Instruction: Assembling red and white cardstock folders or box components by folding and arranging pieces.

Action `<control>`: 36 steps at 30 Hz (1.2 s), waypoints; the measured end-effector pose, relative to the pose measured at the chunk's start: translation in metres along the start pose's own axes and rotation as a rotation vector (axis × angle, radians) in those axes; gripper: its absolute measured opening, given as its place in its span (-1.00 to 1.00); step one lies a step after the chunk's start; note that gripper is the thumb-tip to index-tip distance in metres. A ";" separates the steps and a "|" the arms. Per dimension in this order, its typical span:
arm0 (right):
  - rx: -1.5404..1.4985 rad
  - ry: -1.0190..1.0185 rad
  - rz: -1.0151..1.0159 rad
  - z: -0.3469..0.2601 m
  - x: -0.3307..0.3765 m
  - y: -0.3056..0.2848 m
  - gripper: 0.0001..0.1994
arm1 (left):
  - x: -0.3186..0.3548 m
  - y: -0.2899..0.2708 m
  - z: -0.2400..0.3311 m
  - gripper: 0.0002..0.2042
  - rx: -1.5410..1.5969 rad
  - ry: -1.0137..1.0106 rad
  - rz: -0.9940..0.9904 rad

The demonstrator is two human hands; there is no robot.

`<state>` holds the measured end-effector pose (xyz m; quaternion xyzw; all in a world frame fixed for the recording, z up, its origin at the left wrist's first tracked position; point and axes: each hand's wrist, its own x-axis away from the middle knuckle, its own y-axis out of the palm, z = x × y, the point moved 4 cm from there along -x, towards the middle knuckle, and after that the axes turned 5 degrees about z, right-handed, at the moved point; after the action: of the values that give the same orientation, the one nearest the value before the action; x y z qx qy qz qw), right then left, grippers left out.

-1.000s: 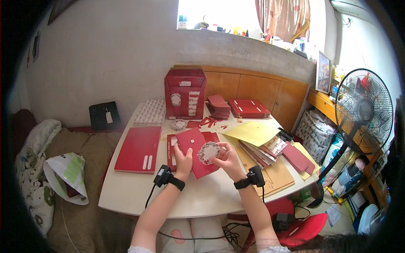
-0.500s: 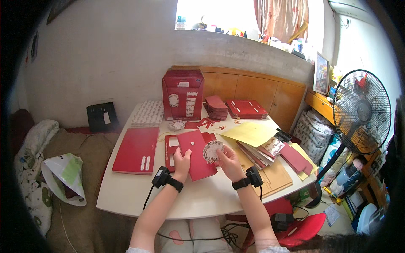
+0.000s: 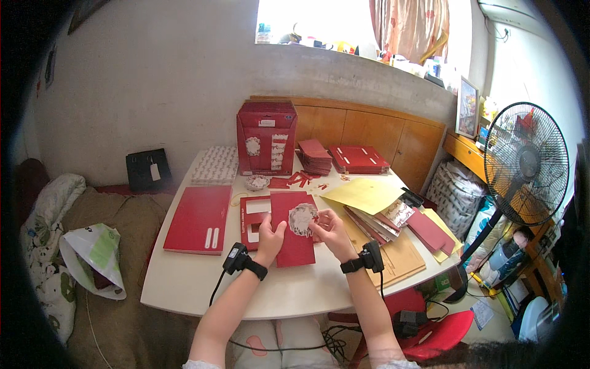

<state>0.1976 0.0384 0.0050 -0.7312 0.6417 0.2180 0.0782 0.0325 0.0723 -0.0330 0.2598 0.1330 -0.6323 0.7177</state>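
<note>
My left hand [image 3: 269, 242] grips a dark red card [image 3: 294, 251] by its left edge, thumb on top. Between the fingers of my right hand [image 3: 334, 236] is a round, scallop-edged paper cutout [image 3: 302, 219] with a pale middle and floral rim. It overlaps the upper right part of the card; whether it is stuck down I cannot tell. Partly hidden beneath the card lies a red printed sleeve [image 3: 249, 209] with cut-out windows. A small pile of similar floral cutouts [image 3: 257, 182] rests just beyond.
A stack of red folders [image 3: 198, 215] lies at left. Behind stand upright red packages [image 3: 266, 138], a pile of small red cards [image 3: 314, 158] and flat red folders [image 3: 359, 159]. Yellow paper [image 3: 362, 195] covers papers at right. A black fan [image 3: 527, 163] stands beyond the table [image 3: 307, 295].
My right hand has brought the floral cutout left and onto the card. The card has turned straighter and shifted slightly right. A small pale square on it is now covered.
</note>
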 end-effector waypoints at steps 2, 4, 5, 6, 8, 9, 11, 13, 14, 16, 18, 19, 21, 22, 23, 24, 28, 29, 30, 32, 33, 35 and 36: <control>0.003 0.014 0.044 -0.001 -0.001 0.001 -0.81 | 0.001 -0.001 0.001 -0.75 -0.051 0.013 -0.012; 0.032 0.053 0.070 -0.002 0.000 -0.003 -0.79 | 0.004 0.004 0.006 -0.75 -0.042 0.004 -0.034; 0.033 0.053 0.071 -0.001 0.000 -0.004 -0.79 | 0.005 0.005 0.010 -0.75 -0.041 0.004 -0.035; 0.039 0.059 0.088 0.002 -0.001 -0.006 -0.78 | 0.007 0.008 0.017 -0.75 -0.048 0.007 -0.050; 0.046 0.066 0.107 0.003 0.000 -0.008 -0.78 | 0.009 0.012 0.022 -0.74 -0.053 0.010 -0.067; 0.054 0.052 0.125 0.002 0.000 -0.005 -0.77 | 0.010 0.012 0.022 -0.72 -0.009 -0.017 -0.089; 0.061 0.037 0.141 0.001 0.000 -0.002 -0.77 | 0.011 0.013 0.025 -0.71 0.034 -0.042 -0.110; 0.107 -0.032 0.171 -0.001 0.000 -0.003 -0.76 | 0.014 0.020 0.031 -0.67 0.089 -0.079 -0.139; 0.107 -0.033 0.172 -0.001 0.000 -0.002 -0.76 | 0.017 0.023 0.037 -0.67 0.090 -0.078 -0.140; 0.137 -0.075 0.219 -0.004 0.001 -0.003 -0.76 | 0.022 0.028 0.047 -0.52 0.193 -0.179 -0.182; 0.162 -0.102 0.218 -0.002 0.001 -0.003 -0.77 | 0.022 0.028 0.048 -0.52 0.220 -0.201 -0.181; 0.187 -0.128 0.217 -0.002 0.000 -0.002 -0.77 | 0.022 0.028 0.048 -0.51 0.248 -0.223 -0.179; 0.198 -0.156 0.209 -0.001 0.000 -0.001 -0.77 | 0.018 0.022 0.036 -0.52 0.209 -0.223 -0.141; 0.210 -0.184 0.203 -0.002 0.000 0.000 -0.77 | 0.017 0.019 0.033 -0.52 0.170 -0.226 -0.104; 0.208 -0.184 0.199 -0.002 0.000 0.002 -0.77 | 0.018 0.017 0.032 -0.52 0.169 -0.224 -0.100; 0.210 -0.172 0.207 -0.002 0.001 -0.002 -0.77 | 0.022 0.024 0.049 -0.52 0.191 -0.261 -0.109; 0.219 -0.179 0.210 -0.006 0.003 0.002 -0.77 | 0.020 0.020 0.046 -0.52 0.193 -0.260 -0.085; 0.217 -0.180 0.207 -0.005 0.003 0.004 -0.77 | 0.020 0.018 0.044 -0.52 0.191 -0.258 -0.083; 0.228 -0.210 0.210 -0.004 0.003 0.003 -0.78 | 0.021 0.019 0.046 -0.52 0.211 -0.265 -0.103; 0.240 -0.240 0.213 -0.004 0.003 0.002 -0.78 | 0.022 0.021 0.050 -0.52 0.231 -0.272 -0.125; 0.261 -0.245 0.226 -0.004 0.003 0.002 -0.78 | 0.022 0.022 0.053 -0.53 0.230 -0.269 -0.120; 0.283 -0.250 0.239 -0.005 0.003 0.002 -0.78 | 0.022 0.024 0.054 -0.53 0.229 -0.266 -0.116; 0.278 -0.265 0.252 -0.005 0.003 0.002 -0.78 | 0.022 0.025 0.054 -0.61 0.262 -0.244 -0.099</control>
<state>0.1969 0.0334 0.0083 -0.5926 0.7358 0.2295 0.2338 0.0532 0.0257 0.0056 0.2656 -0.0258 -0.7056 0.6564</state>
